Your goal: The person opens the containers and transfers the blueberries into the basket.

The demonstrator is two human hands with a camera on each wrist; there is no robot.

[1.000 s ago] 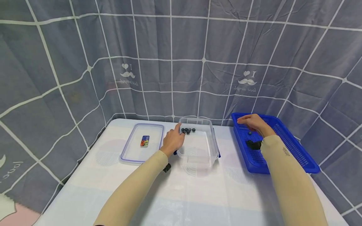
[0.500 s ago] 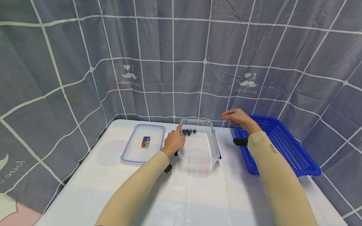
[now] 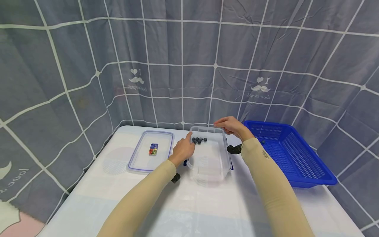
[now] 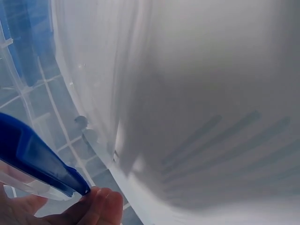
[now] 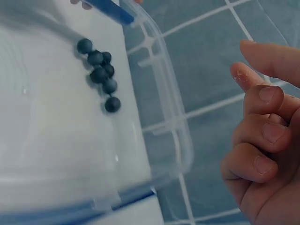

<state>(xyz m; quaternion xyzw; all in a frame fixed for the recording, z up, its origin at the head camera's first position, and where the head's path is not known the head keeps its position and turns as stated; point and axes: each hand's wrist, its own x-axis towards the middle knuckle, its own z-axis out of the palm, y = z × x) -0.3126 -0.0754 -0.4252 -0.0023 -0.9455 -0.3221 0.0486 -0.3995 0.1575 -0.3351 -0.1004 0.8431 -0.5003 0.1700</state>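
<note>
A clear plastic container (image 3: 211, 154) with blue latches stands mid-table, several blueberries (image 5: 98, 74) clustered at its far left inside. My left hand (image 3: 183, 148) holds its left wall near the far corner. In the left wrist view, the fingertips (image 4: 107, 204) lie against a blue latch (image 4: 42, 157). My right hand (image 3: 232, 126) hovers over the far right corner of the container. Its other fingers (image 5: 255, 136) curl inward while thumb and index stretch forward, with no berry visible between them. Whether anything sits inside the curled fingers is hidden.
A blue slotted basket (image 3: 296, 156) stands on the right, with a single blueberry (image 3: 263, 142) near its left side. On the left lies the container's lid (image 3: 139, 161), which bears a colourful label (image 3: 153, 149). A grey gridded curtain (image 3: 160, 82) hangs behind the table.
My right hand has moved left from above the blue basket to above the far right corner of the container. My left hand keeps its hold on the container.
</note>
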